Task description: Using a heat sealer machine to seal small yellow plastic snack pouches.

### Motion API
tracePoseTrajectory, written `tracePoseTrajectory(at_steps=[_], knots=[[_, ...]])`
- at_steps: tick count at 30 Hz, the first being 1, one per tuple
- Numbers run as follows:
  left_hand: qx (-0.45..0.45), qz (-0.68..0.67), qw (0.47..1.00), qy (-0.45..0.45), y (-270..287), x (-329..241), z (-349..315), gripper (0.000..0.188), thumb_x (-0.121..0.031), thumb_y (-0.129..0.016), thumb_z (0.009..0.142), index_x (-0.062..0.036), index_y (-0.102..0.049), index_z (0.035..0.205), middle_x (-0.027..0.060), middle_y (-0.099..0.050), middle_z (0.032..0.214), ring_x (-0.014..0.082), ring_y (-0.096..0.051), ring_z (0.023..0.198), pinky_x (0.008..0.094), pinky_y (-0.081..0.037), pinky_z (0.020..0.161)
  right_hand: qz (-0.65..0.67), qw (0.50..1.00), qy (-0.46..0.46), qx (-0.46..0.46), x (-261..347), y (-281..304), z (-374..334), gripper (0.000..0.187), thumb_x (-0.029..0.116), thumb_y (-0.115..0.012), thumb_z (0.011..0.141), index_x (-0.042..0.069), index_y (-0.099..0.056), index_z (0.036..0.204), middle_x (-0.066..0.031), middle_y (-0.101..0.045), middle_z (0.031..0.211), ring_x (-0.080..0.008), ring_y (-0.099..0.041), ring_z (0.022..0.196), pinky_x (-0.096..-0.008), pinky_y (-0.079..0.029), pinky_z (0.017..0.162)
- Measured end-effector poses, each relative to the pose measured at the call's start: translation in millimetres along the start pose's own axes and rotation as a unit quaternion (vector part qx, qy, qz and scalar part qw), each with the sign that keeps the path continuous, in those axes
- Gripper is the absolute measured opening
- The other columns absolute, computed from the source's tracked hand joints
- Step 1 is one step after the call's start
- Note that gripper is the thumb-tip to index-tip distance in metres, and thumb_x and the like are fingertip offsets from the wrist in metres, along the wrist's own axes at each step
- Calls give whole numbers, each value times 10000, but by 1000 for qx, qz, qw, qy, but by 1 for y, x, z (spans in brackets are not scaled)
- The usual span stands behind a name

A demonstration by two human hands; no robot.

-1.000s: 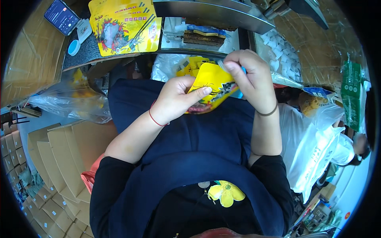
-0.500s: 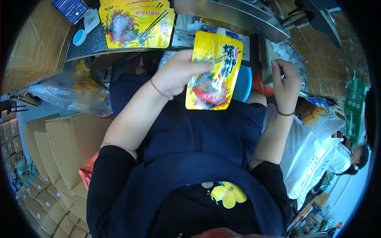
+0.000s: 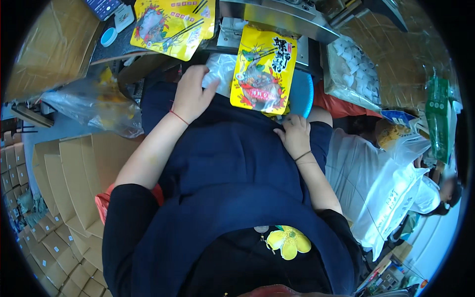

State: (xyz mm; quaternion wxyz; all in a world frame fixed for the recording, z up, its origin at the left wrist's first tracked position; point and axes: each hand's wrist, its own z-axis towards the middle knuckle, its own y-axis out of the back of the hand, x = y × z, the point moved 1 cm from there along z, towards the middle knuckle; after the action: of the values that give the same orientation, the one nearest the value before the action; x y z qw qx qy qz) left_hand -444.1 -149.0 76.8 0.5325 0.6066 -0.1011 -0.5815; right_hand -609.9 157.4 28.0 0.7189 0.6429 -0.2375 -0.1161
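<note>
A yellow printed pouch [image 3: 264, 74], with a picture of food and chopsticks, is at the metal machine [image 3: 282, 17], its upper end by the machine's front. Neither hand holds it. To its left, my left hand [image 3: 194, 94] hovers above my dark apron, thumb and fingers apart with nothing in them, beside a clear plastic bag [image 3: 220, 72]. Below the pouch's lower right corner, my right hand [image 3: 296, 136] is over my lap with its fingers bent and the thumb apart. I see nothing in it. A bit of yellow shows just beyond its fingertips. Behind the pouch is a blue round tub [image 3: 302, 94].
More yellow pouches [image 3: 173, 24] lie on the dark bench at the left, with a phone [image 3: 103, 7] and a blue round lid [image 3: 109, 37]. Small white packets [image 3: 354, 62] fill a box at the right. Flattened cartons [image 3: 74, 183] stand lower left; a white sack [image 3: 371, 183] is at the right.
My left hand has let go of the pouch and moved left. The pouch is now at the machine, slightly higher. My right hand has come down and left from beside the packet box.
</note>
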Motion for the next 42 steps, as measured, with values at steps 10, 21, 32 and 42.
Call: tracePoseTrajectory(at_steps=[10,21,32,42], knots=[[466,6,884,28,44,25,-109,622,-612,-353,1003,-87,-677,1075,181,-699,1043,394,-623,1073,450,-462,951,365,876,98,301,25,61,-44,226,220,-598,978,-4,-572,974,-183,-584,828,-362,-594,814,-401,-471,752],[584,240,760,151,-62,88,-76,429,-317,-458,946,-71,-702,1200,172,-673,1237,315,-651,1132,423,-500,961,164,978,65,116,37,1,-5,191,234,-630,938,44,-632,957,-165,-649,887,-369,-638,830,-430,-520,719],[365,68,905,210,-218,400,4,525,-158,-579,902,-147,-506,1421,101,-488,1467,284,-477,1327,406,-413,1094,205,961,-39,179,28,-9,24,205,194,-634,936,12,-638,842,-165,-599,740,-314,-591,672,-384,-471,630],[293,-6,920,260,-189,377,55,689,-47,-472,946,-169,-233,1581,110,-215,1644,288,-247,1504,355,-276,1217,253,920,-207,216,34,-1,17,261,196,-604,995,-9,-610,834,-60,-593,708,-132,-556,687,-295,-467,648]])
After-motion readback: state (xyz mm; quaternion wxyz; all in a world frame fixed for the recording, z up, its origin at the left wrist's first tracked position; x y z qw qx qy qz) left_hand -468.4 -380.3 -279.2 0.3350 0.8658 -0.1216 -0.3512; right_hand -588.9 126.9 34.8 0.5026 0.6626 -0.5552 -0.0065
